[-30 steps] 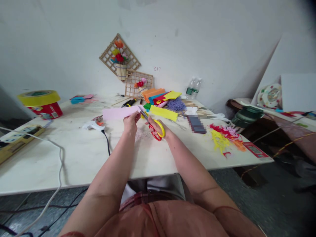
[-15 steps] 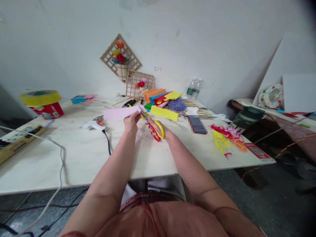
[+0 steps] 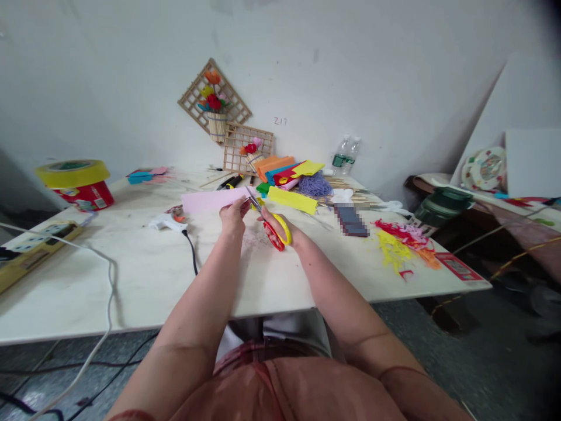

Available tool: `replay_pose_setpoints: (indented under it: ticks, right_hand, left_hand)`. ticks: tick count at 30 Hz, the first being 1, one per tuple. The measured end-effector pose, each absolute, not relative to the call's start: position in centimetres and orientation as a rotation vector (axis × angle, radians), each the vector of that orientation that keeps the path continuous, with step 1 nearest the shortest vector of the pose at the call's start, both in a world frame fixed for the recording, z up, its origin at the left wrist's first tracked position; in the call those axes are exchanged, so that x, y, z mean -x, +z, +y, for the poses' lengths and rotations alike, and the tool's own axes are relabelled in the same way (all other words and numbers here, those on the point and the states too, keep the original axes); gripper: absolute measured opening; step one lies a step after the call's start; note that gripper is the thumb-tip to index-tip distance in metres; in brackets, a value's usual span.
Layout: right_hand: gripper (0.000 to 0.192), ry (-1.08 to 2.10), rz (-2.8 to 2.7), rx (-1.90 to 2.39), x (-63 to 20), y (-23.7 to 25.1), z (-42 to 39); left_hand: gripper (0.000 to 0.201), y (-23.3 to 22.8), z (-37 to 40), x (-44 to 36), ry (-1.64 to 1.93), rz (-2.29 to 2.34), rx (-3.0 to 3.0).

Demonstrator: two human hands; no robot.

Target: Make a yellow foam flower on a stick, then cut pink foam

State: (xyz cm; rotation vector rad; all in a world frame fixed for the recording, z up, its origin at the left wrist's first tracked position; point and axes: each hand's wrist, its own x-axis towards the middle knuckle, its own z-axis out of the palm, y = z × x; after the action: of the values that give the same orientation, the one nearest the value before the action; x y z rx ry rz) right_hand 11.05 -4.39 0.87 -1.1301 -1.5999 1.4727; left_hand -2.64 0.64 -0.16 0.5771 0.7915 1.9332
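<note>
My right hand [image 3: 280, 225] is wrapped round the red and yellow handles of a pair of scissors [image 3: 276, 240]. Their metal blades point up and left, to the right end of a pink paper strip [image 3: 210, 199]. Pinched at the lower right part of that strip are the fingers of my left hand [image 3: 234, 215]. Whether the blades are in the paper I cannot tell. A yellow paper strip [image 3: 293, 200] lies just right of the blades. Small dark specks of scrap [image 3: 256, 238] are scattered on the table below my hands.
A white glue gun [image 3: 169, 222] with a black cord lies to the left. Folded coloured sheets [image 3: 280, 169], purple shreds [image 3: 314, 185] and thin sticks lie behind. A blurred-out phone-like slab [image 3: 351, 220] and coloured paper shreds [image 3: 397, 245] are at right. A power strip [image 3: 39, 245] sits far left.
The view has shifted very slightly. Both hands, the scissors and the pink strip keep nearly the same place.
</note>
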Motion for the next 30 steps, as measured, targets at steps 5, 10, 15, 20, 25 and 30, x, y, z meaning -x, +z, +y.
replay_pose_setpoints:
  ticks: [5, 10, 15, 20, 25, 30]
  right_hand:
    - [0.062, 1.43, -1.623, 1.118, -10.92, 1.05, -4.66]
    - [0.062, 1.426, -1.598, 1.143, -10.65, 0.92, -4.54]
    - [0.062, 1.452, -1.565, 1.139, -10.55, 0.91, -4.52]
    - [0.064, 1.464, -1.56, 1.107, -10.67, 0.92, -4.54]
    - [0.063, 1.467, -1.557, 1.114, -10.64, 0.83, -4.42]
    - [0.063, 1.526, -1.52, 1.122, -10.52, 0.74, -4.14]
  left_hand:
    - [0.014, -0.24, 0.69, 2.69, 1.931, 0.804, -0.573]
    - [0.013, -0.29, 0.72, 2.67, 1.937, 0.803, -0.572]
    - [0.01, -0.05, 0.51, 2.61, 1.933, 0.82, -0.566]
    - [0.011, -0.09, 0.47, 2.63, 1.929, 0.819, -0.574]
    - [0.012, -0.24, 0.64, 2.71, 1.935, 0.799, -0.58]
    - [0.013, -0.1, 0.57, 2.66, 1.939, 0.798, -0.577]
